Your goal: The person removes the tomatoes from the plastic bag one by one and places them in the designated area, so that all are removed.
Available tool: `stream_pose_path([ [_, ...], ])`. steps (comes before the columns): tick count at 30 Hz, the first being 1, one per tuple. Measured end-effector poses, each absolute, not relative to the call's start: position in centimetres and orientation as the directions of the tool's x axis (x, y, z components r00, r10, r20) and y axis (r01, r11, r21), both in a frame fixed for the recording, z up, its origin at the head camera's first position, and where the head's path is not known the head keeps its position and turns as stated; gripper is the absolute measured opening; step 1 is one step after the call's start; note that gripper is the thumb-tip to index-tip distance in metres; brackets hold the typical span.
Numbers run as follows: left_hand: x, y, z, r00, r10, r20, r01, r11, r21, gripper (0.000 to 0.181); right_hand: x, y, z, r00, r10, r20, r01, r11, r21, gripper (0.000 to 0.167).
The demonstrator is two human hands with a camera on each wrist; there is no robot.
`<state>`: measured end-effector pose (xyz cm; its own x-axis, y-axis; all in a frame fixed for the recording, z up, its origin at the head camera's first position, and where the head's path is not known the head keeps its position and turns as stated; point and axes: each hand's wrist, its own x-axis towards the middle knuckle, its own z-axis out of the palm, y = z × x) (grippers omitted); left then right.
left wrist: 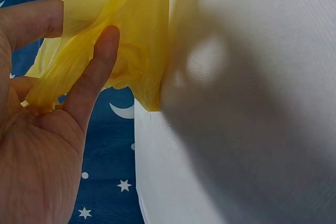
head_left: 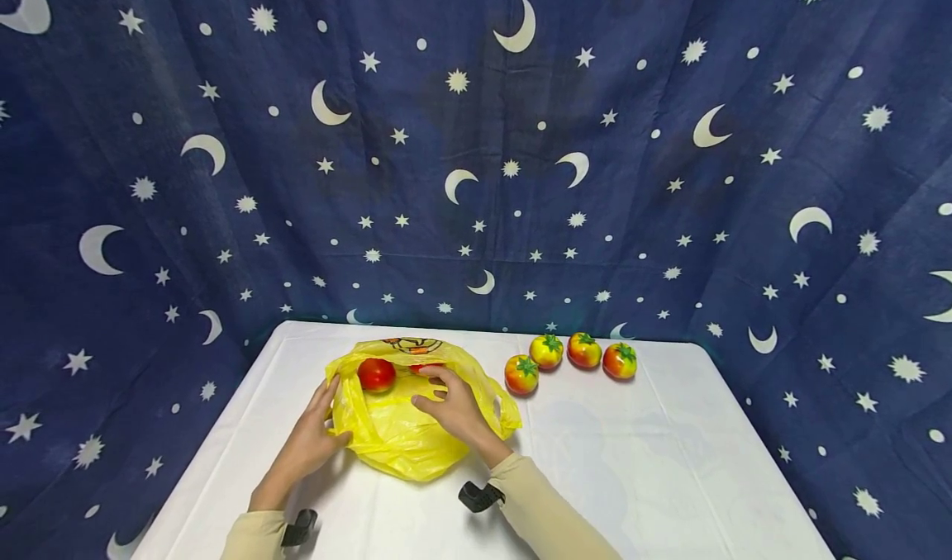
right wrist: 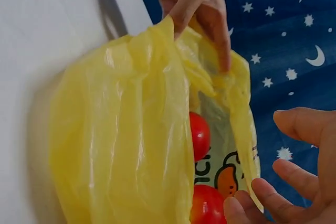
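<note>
A yellow plastic bag (head_left: 405, 448) (left wrist: 144, 30) (right wrist: 121, 140) lies on the table with its mouth held apart. Inside it are a red tomato (head_left: 376, 375) (right wrist: 199, 136) and a second red one (right wrist: 207, 205), partly covered in the head view. My left hand (head_left: 307, 443) (left wrist: 47, 140) (right wrist: 198, 1) grips the left side of the bag's rim between thumb and fingers. Over the bag's mouth is my right hand (head_left: 455, 410) (right wrist: 296, 182), its fingers relaxed and spread near the second tomato, nothing visible in its grasp.
Several red-yellow fruits with green tops, one of them a fruit (head_left: 521, 376) close to the bag's right side, sit at the back of the white table (head_left: 632, 477). A dark blue curtain (head_left: 416, 213) with moons and stars hangs behind the table.
</note>
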<state>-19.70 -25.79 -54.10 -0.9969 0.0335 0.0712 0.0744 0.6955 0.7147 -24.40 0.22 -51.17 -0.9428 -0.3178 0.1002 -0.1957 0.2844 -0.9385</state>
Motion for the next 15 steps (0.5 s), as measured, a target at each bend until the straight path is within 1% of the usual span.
stream_pose_path([
  [6,-19.8,-25.7,-54.0,-0.998,0.032,0.058,0.064,0.696,0.715,0.105,-26.0,-0.7,-52.0,-0.960,-0.268,0.077,-0.187,0.412,-0.892,0.048],
  [10,-19.8,-25.8,-54.0,-0.998,0.032,0.052,0.060,0.691,0.721,0.105,-26.8,-1.0,-52.4,-0.966,-0.252,0.061,-0.168,0.431,-0.887,0.049],
  [15,-19.8,-25.8,-54.1,-0.995,0.043,0.089,0.094,0.684,0.723,0.103,-27.8,-0.9,-52.6,-0.972,-0.223,0.070,-0.166,0.449,-0.878,0.050],
])
